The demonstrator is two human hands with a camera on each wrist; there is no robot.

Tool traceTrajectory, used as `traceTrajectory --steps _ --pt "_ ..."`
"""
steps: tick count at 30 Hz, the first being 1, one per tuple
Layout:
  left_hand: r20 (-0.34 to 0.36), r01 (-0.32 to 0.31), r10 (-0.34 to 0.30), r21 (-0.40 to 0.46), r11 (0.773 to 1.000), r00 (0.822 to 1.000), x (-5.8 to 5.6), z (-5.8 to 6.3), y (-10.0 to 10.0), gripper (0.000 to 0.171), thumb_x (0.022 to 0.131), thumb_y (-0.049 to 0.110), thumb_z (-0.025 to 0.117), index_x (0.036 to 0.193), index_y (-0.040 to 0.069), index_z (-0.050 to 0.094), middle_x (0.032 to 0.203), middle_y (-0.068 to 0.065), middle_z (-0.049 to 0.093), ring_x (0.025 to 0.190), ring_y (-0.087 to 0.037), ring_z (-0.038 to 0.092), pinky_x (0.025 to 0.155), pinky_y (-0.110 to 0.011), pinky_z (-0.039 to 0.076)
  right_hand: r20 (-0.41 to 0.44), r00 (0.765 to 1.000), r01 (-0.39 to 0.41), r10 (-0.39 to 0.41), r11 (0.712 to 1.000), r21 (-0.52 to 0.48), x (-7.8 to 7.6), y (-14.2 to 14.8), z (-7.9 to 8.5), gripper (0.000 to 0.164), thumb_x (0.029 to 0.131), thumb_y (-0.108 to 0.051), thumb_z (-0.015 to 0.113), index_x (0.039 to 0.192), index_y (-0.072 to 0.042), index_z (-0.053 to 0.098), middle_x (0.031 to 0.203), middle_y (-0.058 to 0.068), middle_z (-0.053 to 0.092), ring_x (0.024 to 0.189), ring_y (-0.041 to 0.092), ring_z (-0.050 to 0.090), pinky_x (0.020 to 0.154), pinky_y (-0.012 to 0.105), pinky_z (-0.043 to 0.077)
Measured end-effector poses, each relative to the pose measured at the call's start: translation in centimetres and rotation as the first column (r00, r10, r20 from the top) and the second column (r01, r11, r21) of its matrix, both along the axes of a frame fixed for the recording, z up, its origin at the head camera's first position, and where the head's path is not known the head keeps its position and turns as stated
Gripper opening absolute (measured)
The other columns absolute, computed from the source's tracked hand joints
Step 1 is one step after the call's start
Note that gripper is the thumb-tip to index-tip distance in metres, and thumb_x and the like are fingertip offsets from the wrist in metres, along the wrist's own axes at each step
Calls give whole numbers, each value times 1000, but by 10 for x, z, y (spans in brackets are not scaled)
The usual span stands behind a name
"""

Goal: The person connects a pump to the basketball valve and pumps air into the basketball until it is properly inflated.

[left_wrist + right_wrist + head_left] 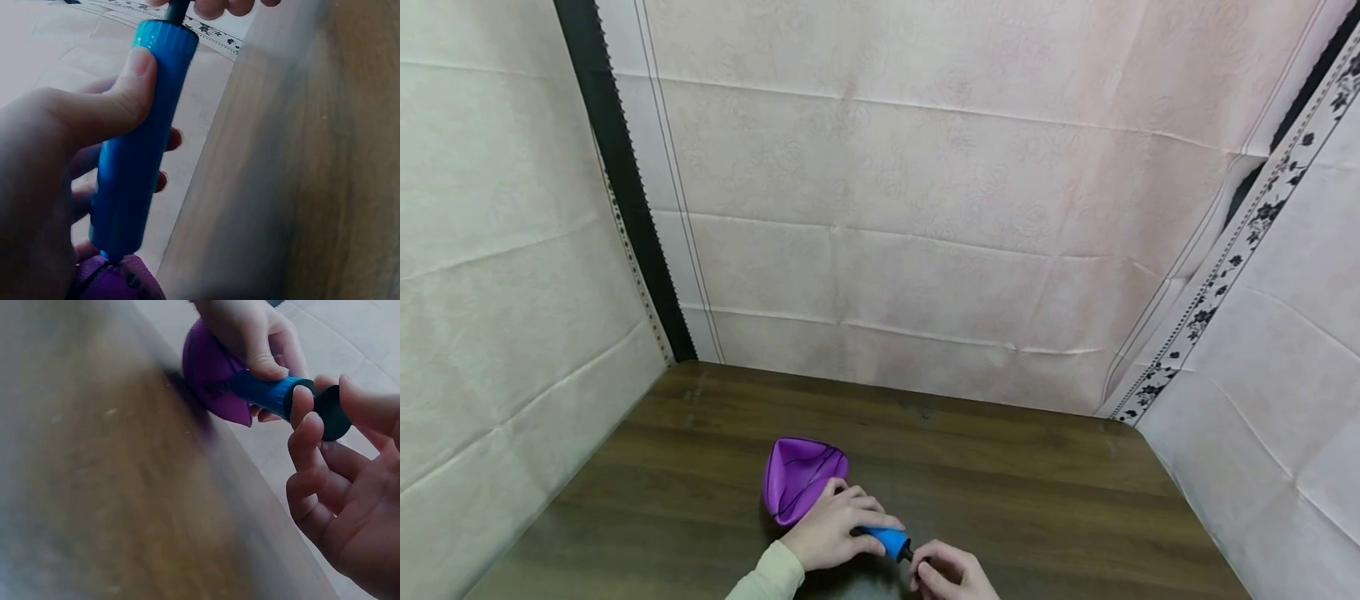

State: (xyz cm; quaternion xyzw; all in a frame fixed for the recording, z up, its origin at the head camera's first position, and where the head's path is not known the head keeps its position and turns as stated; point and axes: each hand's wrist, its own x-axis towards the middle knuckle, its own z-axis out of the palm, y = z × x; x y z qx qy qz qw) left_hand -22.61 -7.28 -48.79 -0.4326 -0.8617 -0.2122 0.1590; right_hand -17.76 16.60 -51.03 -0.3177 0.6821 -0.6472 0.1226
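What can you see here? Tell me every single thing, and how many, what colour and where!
Wooden table: one, brown, below the hands
Hand pump: one, blue, over the table
Pump rod: one, black, sticking out of the pump
Pump handle: one, black, at the rod's end
Dented ball: one, purple with black lines, at the pump's other end
Cloth sheets: three, pale, left, back and right of the table
Flower border: one, black on white, right sheet
Black strip: one, black, back left corner; more black shows back right
Sleeve: one, pale, left wrist
Left hand: one, bare, gripping the pump
Right hand: one, bare, pinching the handle
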Motion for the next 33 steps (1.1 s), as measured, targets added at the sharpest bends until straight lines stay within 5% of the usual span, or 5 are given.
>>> traceTrajectory --steps 4,8,16,24,33 --pt "-49 -9 10 37 999 999 -2 -3 0 33 81 52 50 113 45 54 94 22 62 89 0 52 83 -34 30 -24 1000 -18 18 1000 -22 0 7 6 21 94 -2 38 103 14 46 80 24 56 57 1 50 46 22 44" --pt "-61 -35 40 83 996 997 -4 -1 -4 33 82 49 52 115 44 54 97 21 62 91 -1 52 84 -37 32 -88 995 -65 55 992 -112 0 19 15 20 93 4 34 107 8 49 77 24 53 48 21 41 42 22 42" --pt "1 -147 148 112 983 989 -9 10 -20 34 83 45 54 117 47 51 101 20 60 96 -4 52 89 -42 31 -109 988 -140 106 911 -387 1 41 25 30 92 10 27 112 3 49 73 19 51 44 26 26 32 29 23" --pt "4 -146 146 118 982 989 -9 8 -22 34 80 46 57 114 48 52 101 21 61 96 -3 52 90 -45 31 -244 964 -174 102 940 -294 -4 40 22 29 88 18 29 108 6 46 69 25 46 44 29 34 36 31 34" --pt "58 -153 147 102 983 987 -9 8 -21 37 78 44 60 114 49 51 101 22 61 96 -4 51 91 -45 29 -224 969 -168 101 937 -307 -6 39 19 27 88 19 27 105 10 45 66 27 42 48 32 35 38 35 34"
